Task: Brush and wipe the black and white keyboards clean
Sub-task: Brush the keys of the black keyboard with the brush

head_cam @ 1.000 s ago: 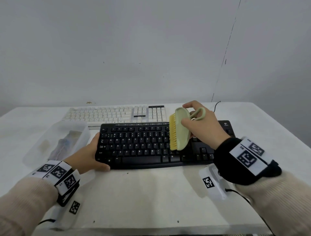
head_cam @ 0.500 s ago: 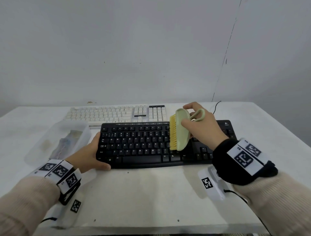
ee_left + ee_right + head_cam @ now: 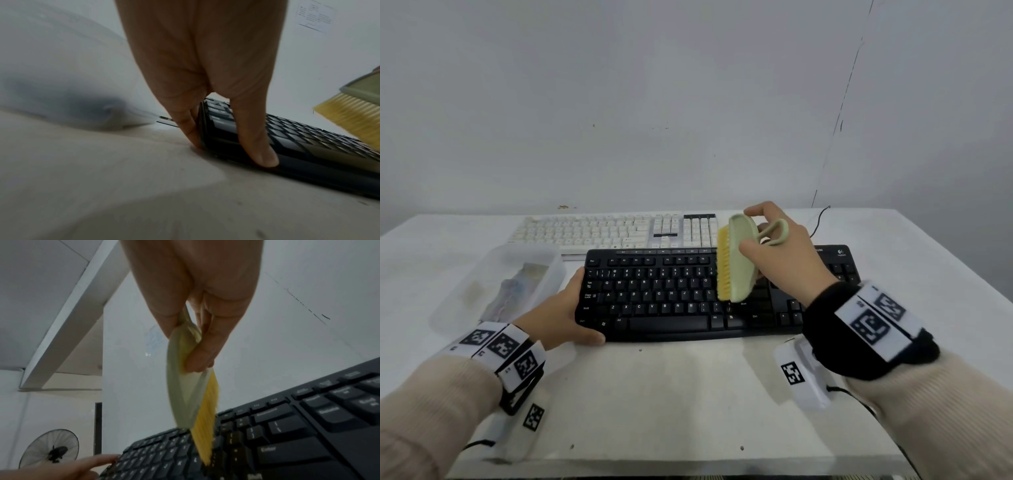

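Observation:
The black keyboard [image 3: 671,294] lies across the middle of the table, with the white keyboard [image 3: 616,231] right behind it. My left hand [image 3: 561,313] grips the black keyboard's [image 3: 287,138] left end, thumb on its front corner, fingers against its side. My right hand [image 3: 780,253] holds a pale green brush [image 3: 736,260] with yellow bristles, tilted on edge, the bristles facing left. In the right wrist view the brush [image 3: 191,395] touches the black keyboard [image 3: 287,434] with its lower bristle tips near the keys left of Enter.
A clear plastic box [image 3: 496,284] with cloths inside sits left of the black keyboard, close to my left hand. A black cable [image 3: 820,219] runs off the table's back right. The table's front edge [image 3: 671,466] is near my wrists.
The brush has shifted slightly left and up along the black keyboard's middle. My left hand keeps its hold on the keyboard's left end.

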`<state>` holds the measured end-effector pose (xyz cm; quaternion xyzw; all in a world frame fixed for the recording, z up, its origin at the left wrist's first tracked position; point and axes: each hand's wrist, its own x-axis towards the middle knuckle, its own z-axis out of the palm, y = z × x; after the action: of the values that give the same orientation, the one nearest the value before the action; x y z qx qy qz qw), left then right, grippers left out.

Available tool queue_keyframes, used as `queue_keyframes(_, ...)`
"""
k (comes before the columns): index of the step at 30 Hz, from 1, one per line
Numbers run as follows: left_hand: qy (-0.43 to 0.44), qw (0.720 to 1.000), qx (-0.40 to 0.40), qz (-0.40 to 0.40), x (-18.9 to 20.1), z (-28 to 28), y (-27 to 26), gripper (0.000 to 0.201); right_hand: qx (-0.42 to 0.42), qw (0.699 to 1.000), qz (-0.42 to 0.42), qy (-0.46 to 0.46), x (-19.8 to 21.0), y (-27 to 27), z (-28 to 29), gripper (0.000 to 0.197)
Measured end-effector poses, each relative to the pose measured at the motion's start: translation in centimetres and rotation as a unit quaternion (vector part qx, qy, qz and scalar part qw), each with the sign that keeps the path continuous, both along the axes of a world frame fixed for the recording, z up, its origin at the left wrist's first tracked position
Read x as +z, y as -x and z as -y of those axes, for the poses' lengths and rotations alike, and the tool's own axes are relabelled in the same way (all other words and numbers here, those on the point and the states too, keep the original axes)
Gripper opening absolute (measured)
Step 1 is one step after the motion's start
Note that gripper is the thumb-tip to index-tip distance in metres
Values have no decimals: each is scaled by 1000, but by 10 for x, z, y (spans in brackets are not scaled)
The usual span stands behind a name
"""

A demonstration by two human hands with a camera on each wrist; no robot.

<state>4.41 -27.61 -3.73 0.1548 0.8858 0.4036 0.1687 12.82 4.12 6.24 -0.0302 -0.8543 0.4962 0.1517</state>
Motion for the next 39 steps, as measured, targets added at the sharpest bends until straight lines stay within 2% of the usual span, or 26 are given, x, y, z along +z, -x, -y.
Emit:
queue_keyframes(3, 5, 1000, 5, 0, -1, 1, 1, 127, 7, 1000, 10, -26, -4, 6, 4, 36)
queue_keyframes(10, 7, 1000, 1, 3, -1, 1, 1, 125, 68, 993, 92, -39, -12, -15, 2, 20)
queue_keyframes(12, 4, 1000, 2, 1, 0, 0, 1, 125, 58, 995, 76, -29, -7, -15, 3, 19)
queue_keyframes(16, 3, 1000, -2, -2, 1, -1, -1, 123, 22, 999, 14, -20, 0, -2, 5, 32)
queue_keyframes(23, 2, 1000, -6, -4, 3, -2, -1, 123, 67, 991, 100, -56, -14, -18, 1, 23)
queue_keyframes(30, 3, 1000, -4, -6, 1, 0, -1, 126, 16, 999, 27, -16, -4, -6, 2, 33)
queue_keyframes(39, 3, 1000, -3, -5, 2, 0, -1, 125, 61, 992, 106, -13, -14, -21, 7, 19)
